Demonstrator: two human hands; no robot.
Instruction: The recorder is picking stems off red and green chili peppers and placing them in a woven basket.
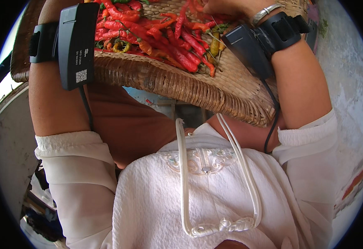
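A shallow woven basket (181, 83) rests in front of my chest, tilted toward me. It holds a heap of long red chillies (169, 37) with a few orange and green ones mixed in. My right hand (225, 6) lies on the chillies at the top edge; only its heel shows and the fingers are cut off. That wrist carries a silver bracelet (264, 12) and a black strapped device (248, 47). My left forearm rises along the basket's left side with a similar black device (75, 45). The left hand itself is beyond the top edge.
A white textured garment (214, 199) and a white cord loop (248, 178) fill the lower picture. Grey concrete ground (347, 74) lies to the right. A pale curved surface (11, 137) stands at the left, with dark clutter below it.
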